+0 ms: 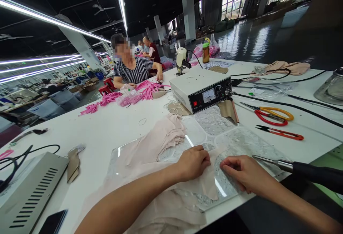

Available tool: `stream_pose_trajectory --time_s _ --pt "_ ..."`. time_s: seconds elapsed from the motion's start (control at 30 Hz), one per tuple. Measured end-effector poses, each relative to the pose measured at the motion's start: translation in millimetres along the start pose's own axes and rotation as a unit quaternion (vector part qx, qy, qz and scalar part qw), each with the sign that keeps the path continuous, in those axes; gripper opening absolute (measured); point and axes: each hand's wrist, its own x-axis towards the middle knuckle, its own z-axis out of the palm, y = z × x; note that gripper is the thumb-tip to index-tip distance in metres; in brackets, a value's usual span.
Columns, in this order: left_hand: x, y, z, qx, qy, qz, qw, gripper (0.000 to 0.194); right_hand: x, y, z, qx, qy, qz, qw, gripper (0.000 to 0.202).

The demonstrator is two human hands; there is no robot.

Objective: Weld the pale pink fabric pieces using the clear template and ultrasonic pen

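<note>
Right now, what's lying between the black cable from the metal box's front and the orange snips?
Scissors, one handle red and one yellow, lie there on the white table. The head view shows them.

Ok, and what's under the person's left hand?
Thin pale fabric shows around the left hand, lying on the clear plate. The hand covers the spot directly beneath it, so whether it grips a fold there cannot be seen.

Narrow gap between left hand (195, 162) and right hand (242, 172), control box (202, 85) ahead, black-handled tool (308, 171) at right
</note>
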Motion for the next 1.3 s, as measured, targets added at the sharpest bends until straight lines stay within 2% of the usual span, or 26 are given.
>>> stream_pose_trajectory --time_s 0.3,0.57,0.7,0.97,1.1,1.3 --pt "-4.2 -1.6 -2.8 -0.048 0.003 -0.001 0.999 0.008 7.2 -3.6 3.6 0.086 -0.076 0.040 0.993 0.029" --pt "-4.9 -3.5 2.9 -0.060 0.011 0.007 0.998 0.011 9.4 6.3 5.8 0.089 -0.066 0.054 0.992 0.025" --pt "-6.4 -5.3 0.9 -0.099 0.030 0.002 0.995 0.008 9.8 0.1 6.5 0.100 -0.074 0.068 0.990 0.029" --pt "-10.7 -11.8 -2.7 -0.170 0.063 0.013 0.983 0.009 10.6 -14.5 12.1 0.232 -0.107 0.097 0.962 0.034" --pt "-13.0 -13.6 -1.1 -0.177 0.078 0.015 0.981 0.008 13.9 -17.5 18.2 0.286 -0.092 0.100 0.949 0.030" --pt "-16.1 -15.7 -0.5 -0.198 0.088 0.018 0.976 0.008 18.1 -17.6 22.9 0.313 -0.080 0.101 0.941 0.026"
